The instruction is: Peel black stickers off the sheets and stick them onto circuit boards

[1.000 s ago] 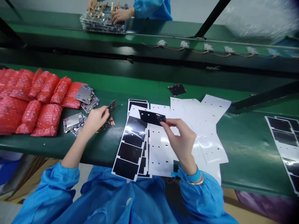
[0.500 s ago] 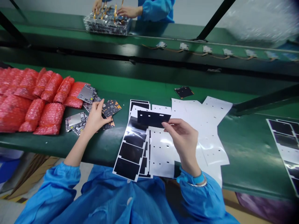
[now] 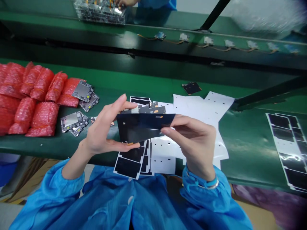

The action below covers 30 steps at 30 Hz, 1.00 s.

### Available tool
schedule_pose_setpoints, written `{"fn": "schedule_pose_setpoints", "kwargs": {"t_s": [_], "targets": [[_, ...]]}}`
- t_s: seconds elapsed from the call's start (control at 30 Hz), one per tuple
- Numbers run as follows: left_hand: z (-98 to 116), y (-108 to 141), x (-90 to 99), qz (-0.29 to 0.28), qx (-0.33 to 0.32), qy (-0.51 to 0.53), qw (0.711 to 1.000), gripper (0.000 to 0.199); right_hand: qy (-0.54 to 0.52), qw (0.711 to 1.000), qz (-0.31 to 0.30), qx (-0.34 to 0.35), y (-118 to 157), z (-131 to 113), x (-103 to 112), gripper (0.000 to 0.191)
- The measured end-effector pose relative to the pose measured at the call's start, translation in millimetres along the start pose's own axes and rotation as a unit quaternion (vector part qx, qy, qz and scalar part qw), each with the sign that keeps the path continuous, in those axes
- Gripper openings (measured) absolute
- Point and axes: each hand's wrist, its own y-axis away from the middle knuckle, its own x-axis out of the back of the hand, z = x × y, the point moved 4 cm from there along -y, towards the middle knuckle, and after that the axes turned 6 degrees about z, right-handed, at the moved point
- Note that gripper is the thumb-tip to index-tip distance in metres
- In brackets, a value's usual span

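My left hand [image 3: 102, 129] grips a circuit board [image 3: 154, 108] by its left edges, thumb below and fingers above. In my right hand [image 3: 198, 139], thumb and fingers pinch the right end of a black adhesive film [image 3: 146, 126] with small cut-outs. The film hangs in front of the board and covers most of it; whether the two touch, I cannot tell. Beneath both hands lie a sheet of black film pieces [image 3: 128, 167] and white backing sheets [image 3: 164, 156]. Loose circuit boards [image 3: 72, 121] rest left of my left hand.
Red bubble-wrapped packs [image 3: 43, 115] fill the left side. A black-covered board [image 3: 192, 88] lies behind the sheets, and more film sheets [image 3: 285, 143] are at right. Small modules with cables [image 3: 208, 41] line the far ledge. Across it, a co-worker's hand [image 3: 127, 2] is by a clear box [image 3: 100, 14].
My left hand has lifted a circuit board from the pile and moved right, in front of me. The black film in my right hand now overlaps that board.
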Motion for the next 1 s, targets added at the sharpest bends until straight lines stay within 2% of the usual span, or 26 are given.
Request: {"fn": "schedule_pose_setpoints", "kwargs": {"t_s": [0.1,0.37,0.67,1.0], "targets": [[-0.8,2.1,1.1,-0.017,0.024,0.028,0.999,0.107,0.020,1.000,-0.011,0.003,0.7,-3.0,5.0,0.019],[-1.6,4.7,-1.6,-0.018,0.047,0.050,0.997,0.104,0.022,1.000,-0.003,-0.002,3.5,-8.0,11.5,0.018],[-4.0,6.8,-1.3,-0.014,0.032,0.072,0.997,0.106,0.019,1.000,-0.005,-0.006,4.2,-9.4,13.0,0.021],[-9.0,8.3,-0.2,-0.018,0.029,0.043,0.998,0.104,0.014,1.000,-0.015,-0.001,3.4,-12.2,12.8,0.021]]}}
